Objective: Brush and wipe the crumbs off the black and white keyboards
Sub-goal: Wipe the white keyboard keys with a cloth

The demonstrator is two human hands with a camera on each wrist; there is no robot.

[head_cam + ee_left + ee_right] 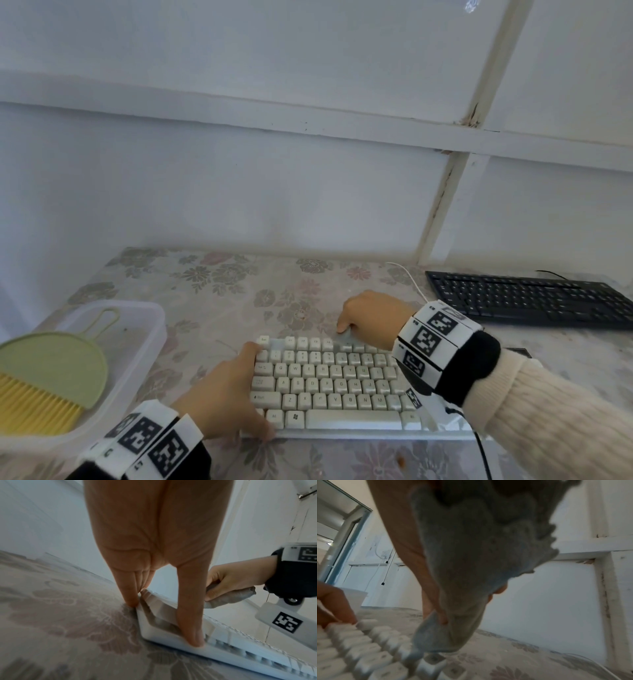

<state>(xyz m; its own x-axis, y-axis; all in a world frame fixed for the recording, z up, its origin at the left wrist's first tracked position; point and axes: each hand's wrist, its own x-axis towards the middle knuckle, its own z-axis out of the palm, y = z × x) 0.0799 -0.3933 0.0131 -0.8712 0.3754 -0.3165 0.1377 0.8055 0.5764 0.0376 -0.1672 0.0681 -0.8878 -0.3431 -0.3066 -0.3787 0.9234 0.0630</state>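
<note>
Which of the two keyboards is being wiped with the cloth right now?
The white keyboard, nearest the person: left hand steadies it, right hand holds the cloth. The black keyboard lies untouched.

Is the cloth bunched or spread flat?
Bunched: the right hand grips the grey cloth crumpled, one end touching the white keyboard.

White plastic keyboard (329, 380) at the table's near edge is showing legible key legends: Q W E R T Y, A S D F G H J, Z X C V B N M. Other keycaps and the wristband markers aren't reading as text.
</note>
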